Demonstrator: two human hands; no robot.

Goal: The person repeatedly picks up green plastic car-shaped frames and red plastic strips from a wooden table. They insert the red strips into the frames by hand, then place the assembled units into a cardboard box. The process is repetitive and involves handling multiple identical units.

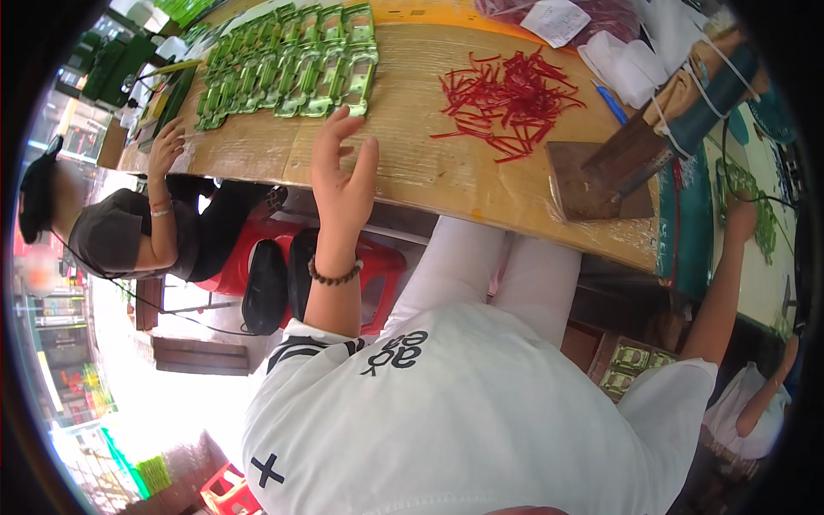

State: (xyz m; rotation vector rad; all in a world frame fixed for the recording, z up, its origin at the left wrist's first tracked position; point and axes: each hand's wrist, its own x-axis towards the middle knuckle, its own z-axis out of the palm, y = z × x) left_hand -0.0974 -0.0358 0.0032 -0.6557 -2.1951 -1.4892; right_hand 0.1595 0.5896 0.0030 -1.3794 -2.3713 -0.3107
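Nearest me is my white shirt [481, 412], then white trousers. My left hand [343, 176] hovers with fingers spread, empty, over the bench's [412, 146] near edge, just short of the green metal frames [287, 69] laid in rows toward the far left corner. My right hand [740, 219] reaches past the right edge; I cannot tell its grip. Red strips [511, 99] lie mid-bench, and a co-worker's hand [165, 148] rests at the left edge.

A white paper slip [556, 19] with printed lines lies at twelve o'clock on a dark red plastic bag [601, 13]. At four o'clock, below the table edge, sits a brown cardboard box [631, 360] of green parts.
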